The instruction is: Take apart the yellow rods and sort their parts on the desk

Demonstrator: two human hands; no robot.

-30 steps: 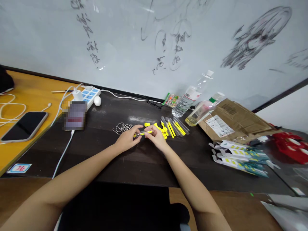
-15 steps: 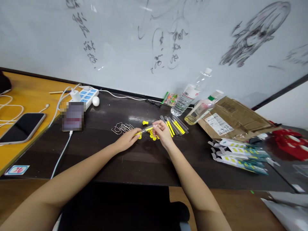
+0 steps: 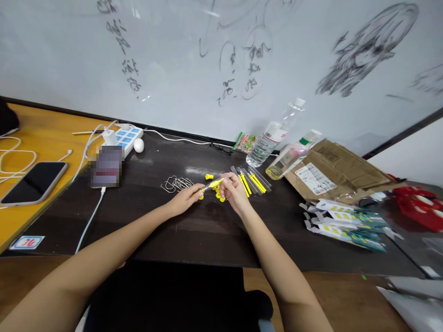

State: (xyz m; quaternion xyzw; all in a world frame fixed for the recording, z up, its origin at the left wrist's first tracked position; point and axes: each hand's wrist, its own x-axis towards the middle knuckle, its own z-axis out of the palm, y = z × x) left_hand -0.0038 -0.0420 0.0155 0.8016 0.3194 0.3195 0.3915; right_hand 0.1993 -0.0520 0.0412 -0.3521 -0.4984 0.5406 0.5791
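My left hand [image 3: 187, 197] pinches one end of a thin clear tube with a yellow insert [image 3: 212, 185] just above the dark table [image 3: 145, 216]. My right hand [image 3: 234, 191] pinches the tube's other end, fingers closed. Small yellow caps [image 3: 219, 197] lie under the tube, and one yellow cap [image 3: 208, 176] sits a little farther back. Several clear tubes with yellow inserts [image 3: 252, 180] lie in a row just right of my right hand. A bunch of wire clips [image 3: 176, 183] lies left of the tube.
Two plastic bottles [image 3: 277, 138] lie by the whiteboard, next to a cardboard box [image 3: 339, 170]. Packaged strips [image 3: 346, 225] are stacked at the right. A power strip [image 3: 126, 137], charger cable [image 3: 90, 220] and phone [image 3: 32, 182] are at the left.
Both hands moved slightly away from me and to the right with the tube, and the tube's right end rose. The right hand now grips it nearer the row of tubes.
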